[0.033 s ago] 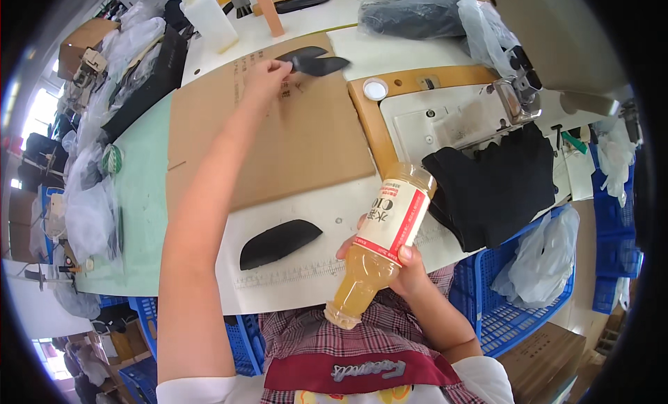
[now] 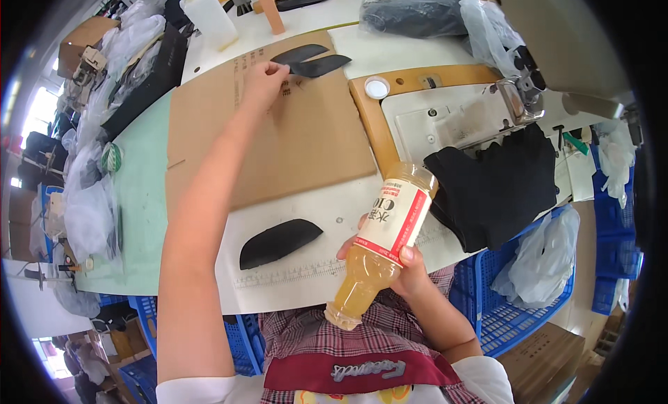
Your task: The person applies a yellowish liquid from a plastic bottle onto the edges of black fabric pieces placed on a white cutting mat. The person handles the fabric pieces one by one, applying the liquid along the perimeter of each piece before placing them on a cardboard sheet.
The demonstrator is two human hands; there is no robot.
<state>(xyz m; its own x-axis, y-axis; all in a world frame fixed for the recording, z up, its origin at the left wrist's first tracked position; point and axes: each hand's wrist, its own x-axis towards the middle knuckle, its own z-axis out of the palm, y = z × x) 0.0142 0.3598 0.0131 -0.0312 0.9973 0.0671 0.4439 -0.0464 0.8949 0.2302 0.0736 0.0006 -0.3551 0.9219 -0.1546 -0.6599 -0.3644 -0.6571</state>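
In my right hand (image 2: 410, 268) is a clear plastic bottle (image 2: 390, 230) of yellowish liquid, with a cream and red label. It lies tilted, its narrow neck toward me and its wide base up and to the right. My left hand (image 2: 266, 84) reaches far across the table, its fingertips pinching the left end of a curved black pad (image 2: 321, 66). Just behind that pad is a second black pad (image 2: 299, 54), over the far part of a flat cardboard sheet (image 2: 278, 139). A larger black half-round pad (image 2: 280, 244) rests on the white table near me.
Right of the cardboard are a sewing machine bed (image 2: 445, 119), a small white round lid or dish (image 2: 377, 88) and black cloth (image 2: 494, 181). A white plastic jug (image 2: 209, 18) and plastic-wrapped dark goods (image 2: 414, 14) stand behind. Blue crates (image 2: 511, 327) sit below the table edge.
The front black pad, blurred before, now shows sharply and has shifted slightly, with a clearer gap to the pad behind. My left hand moved slightly left; the bottle stays nearly in place.
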